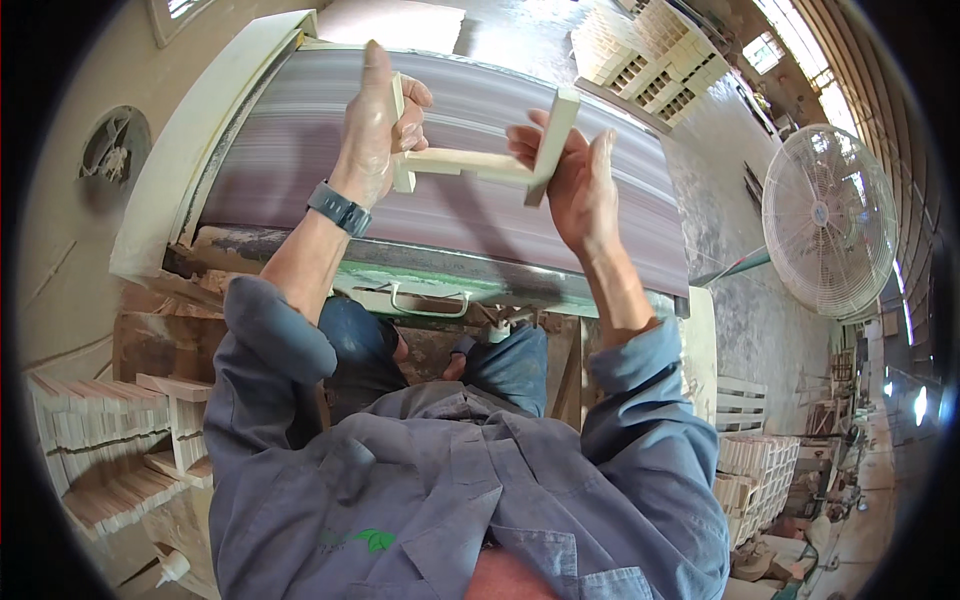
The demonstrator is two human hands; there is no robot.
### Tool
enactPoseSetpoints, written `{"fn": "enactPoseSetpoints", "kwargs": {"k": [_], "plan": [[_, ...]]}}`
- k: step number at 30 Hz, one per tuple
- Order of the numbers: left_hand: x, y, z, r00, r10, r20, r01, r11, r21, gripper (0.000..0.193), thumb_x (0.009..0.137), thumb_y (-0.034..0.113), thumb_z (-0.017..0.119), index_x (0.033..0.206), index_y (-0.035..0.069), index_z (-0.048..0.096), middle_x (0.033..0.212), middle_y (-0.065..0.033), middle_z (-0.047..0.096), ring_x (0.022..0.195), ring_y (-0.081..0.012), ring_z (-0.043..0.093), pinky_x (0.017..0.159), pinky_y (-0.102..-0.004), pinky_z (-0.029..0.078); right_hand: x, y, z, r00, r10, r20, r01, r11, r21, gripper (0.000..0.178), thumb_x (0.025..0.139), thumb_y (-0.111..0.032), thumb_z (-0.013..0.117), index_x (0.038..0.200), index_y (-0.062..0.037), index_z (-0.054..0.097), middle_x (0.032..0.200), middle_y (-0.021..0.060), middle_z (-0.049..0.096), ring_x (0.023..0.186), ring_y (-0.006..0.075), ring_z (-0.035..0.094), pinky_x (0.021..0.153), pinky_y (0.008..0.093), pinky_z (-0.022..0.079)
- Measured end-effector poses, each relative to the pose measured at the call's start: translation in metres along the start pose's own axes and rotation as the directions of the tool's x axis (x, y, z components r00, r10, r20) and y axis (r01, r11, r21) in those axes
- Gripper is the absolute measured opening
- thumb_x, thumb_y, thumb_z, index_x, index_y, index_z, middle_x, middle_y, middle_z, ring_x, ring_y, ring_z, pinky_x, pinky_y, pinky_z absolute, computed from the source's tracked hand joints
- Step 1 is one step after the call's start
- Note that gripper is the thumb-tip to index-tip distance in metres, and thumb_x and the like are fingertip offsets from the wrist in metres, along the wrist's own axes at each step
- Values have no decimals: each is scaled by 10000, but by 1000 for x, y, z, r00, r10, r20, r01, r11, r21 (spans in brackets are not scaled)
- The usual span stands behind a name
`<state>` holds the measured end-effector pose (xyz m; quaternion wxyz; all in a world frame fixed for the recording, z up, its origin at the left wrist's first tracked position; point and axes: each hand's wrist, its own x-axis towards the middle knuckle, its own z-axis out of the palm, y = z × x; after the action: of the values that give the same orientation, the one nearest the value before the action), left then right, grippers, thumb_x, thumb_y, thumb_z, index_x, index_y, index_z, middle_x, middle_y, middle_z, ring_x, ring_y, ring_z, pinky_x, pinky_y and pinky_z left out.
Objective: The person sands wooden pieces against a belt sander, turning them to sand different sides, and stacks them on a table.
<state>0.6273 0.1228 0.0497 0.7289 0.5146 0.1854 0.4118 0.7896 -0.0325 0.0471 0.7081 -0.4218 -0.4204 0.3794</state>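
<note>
A pale wooden H-shaped frame (465, 163), two short uprights joined by a crossbar, is held up above the wide, streaked belt of a sanding machine (300, 140). My left hand (375, 135) grips the left upright, fingers curled around it and thumb pointing up; a dark watch sits on that wrist. The right upright rests against my right hand (580, 185), with fingers behind it and the thumb standing apart on the near side. The frame casts shadows on the belt, and I cannot tell that it touches the surface.
A dark roller edge and green rail with a white handle (430, 308) border the machine's near side. On the right stands a large round fan (828, 215). Stacked wooden pieces (105, 430) lie at lower left, with more stacks (655, 55) at the back right and a crate-like pile (760, 475) at lower right.
</note>
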Motion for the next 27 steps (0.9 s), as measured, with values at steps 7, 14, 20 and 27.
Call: {"fn": "enactPoseSetpoints", "kwargs": {"k": [7,14,20,27], "plan": [[30,-39,-15,1000,-1,17,-3,978,206,491,866,569,664,703,125,533,520,80,346,437,-39,332,514,-255,421,39,70,-10,939,-60,-338,-126,856,-501,349,927,-205,650,1145,56,572,822,48,613,737,112,594,633,272,483],[62,-86,-39,997,9,-80,23,920,390,410,825,406,762,618,135,535,540,49,448,457,-55,452,463,-246,456,77,128,-29,936,-140,-323,-53,851,-522,264,943,-202,612,1026,49,607,746,60,612,657,109,582,572,279,476],[78,-109,-48,981,76,-180,-4,928,373,346,861,278,726,604,134,545,530,49,457,454,-61,464,446,-252,437,92,155,-44,942,-149,-301,-39,842,-539,252,942,-193,608,1016,48,608,703,60,612,596,96,565,495,255,444],[98,-115,-42,963,163,-217,-90,946,312,385,883,205,677,558,154,476,513,57,407,438,-51,393,445,-250,426,112,164,-58,942,-194,-275,13,837,-546,226,944,-177,604,954,49,613,701,50,615,654,106,594,581,277,474]]}}
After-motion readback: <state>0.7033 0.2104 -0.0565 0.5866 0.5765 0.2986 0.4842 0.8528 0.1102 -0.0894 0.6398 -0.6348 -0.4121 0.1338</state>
